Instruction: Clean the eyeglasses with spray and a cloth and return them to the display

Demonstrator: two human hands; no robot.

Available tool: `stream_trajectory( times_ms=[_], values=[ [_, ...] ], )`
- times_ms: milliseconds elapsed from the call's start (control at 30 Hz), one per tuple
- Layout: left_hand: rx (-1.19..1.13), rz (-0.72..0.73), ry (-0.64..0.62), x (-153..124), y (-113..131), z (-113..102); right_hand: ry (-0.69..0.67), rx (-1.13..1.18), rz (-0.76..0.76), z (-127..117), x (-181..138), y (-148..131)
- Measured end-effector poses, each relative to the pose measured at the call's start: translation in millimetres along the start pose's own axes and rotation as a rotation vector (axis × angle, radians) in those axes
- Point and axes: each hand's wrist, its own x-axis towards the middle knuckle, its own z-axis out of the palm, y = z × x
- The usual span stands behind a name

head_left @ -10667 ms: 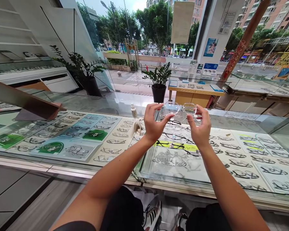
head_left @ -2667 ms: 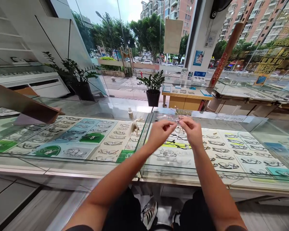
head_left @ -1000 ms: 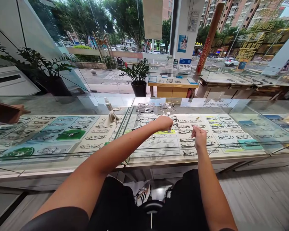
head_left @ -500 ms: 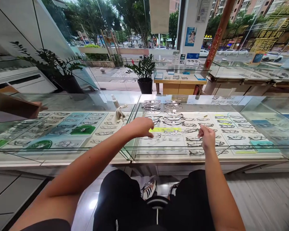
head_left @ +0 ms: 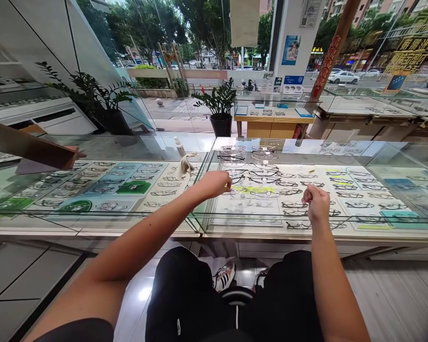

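I sit in front of a glass display counter (head_left: 271, 221) filled with rows of eyeglass frames. My left hand (head_left: 217, 183) reaches over the glass top with its fingers curled in a pinch beside dark-rimmed glasses (head_left: 237, 179); whether it grips anything is hidden. My right hand (head_left: 316, 203) hovers over the counter to the right in a loose fist, with nothing visible in it. Several pairs of clear and dark glasses (head_left: 260, 154) lie on the glass beyond my hands.
A beige cloth (head_left: 186, 164) and a small spray bottle (head_left: 179, 146) sit on the counter to the left. A brown wooden piece (head_left: 32, 149) juts in from the far left. A potted plant (head_left: 219, 107) and more display counters stand beyond.
Earlier both hands held clear glasses up. Over the last second my left hand has moved left along the counter top, still pinched. My right hand stays curled in about the same place.
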Motion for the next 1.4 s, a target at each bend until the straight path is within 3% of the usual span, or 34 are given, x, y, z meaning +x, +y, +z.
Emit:
stream_trajectory(
  times_ms=[267, 433, 600, 800, 900, 1033, 1200, 1400],
  values=[
    [0.086, -0.032, -0.013, 12, -16, 0, -0.024, -0.004, 0.033, -2, 2, 0],
    [0.107, -0.015, -0.02, 5, -12, -6, -0.025, -0.004, 0.027, -1, 1, 0],
    [0.108, 0.055, 0.093, 17, 21, -15, 0.008, -0.034, 0.0, 0, 4, 4],
    [0.029, 0.174, 0.163, 79, 71, -5, -0.104, -0.175, -0.048, -3, 3, 6],
    [-0.036, 0.168, 0.162, 104, 81, 3, -0.171, -0.213, -0.063, -5, 3, 4],
    [-0.086, 0.138, 0.159, 117, 84, 8, -0.222, -0.31, -0.079, -3, 1, 1],
    [-0.122, 0.113, 0.17, 119, 81, 11, -0.325, -0.656, -0.32, 10, -9, -3],
    [-0.19, 0.124, 0.192, 119, 82, 7, -0.325, -0.955, -0.604, 33, -18, 7]
  ],
)
